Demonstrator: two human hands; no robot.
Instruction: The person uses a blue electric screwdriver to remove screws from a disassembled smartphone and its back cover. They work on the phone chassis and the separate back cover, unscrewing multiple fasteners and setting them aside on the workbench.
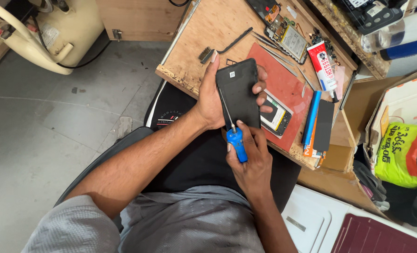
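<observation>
Head view looks down on a seated person at a wooden bench (204,28). Left hand (213,100) holds a black phone (239,91) upright over the near edge of the bench, its fingers (261,89) wrapped around the right side and the thumb on the left side. Right hand (250,157) is just below the phone, its fingers closed around the blue handle of a screwdriver (235,140); the thin metal shaft goes up across the dark back of the phone. Under the phone lies a red mat (288,86), and on it, just right of the phone, a second opened phone (276,117). Further right are a blue tool (311,117) and a white glue tube (321,65). At the far side of the bench I see tweezers (276,54), a small brush (225,47) and a circuit board (290,37).
</observation>
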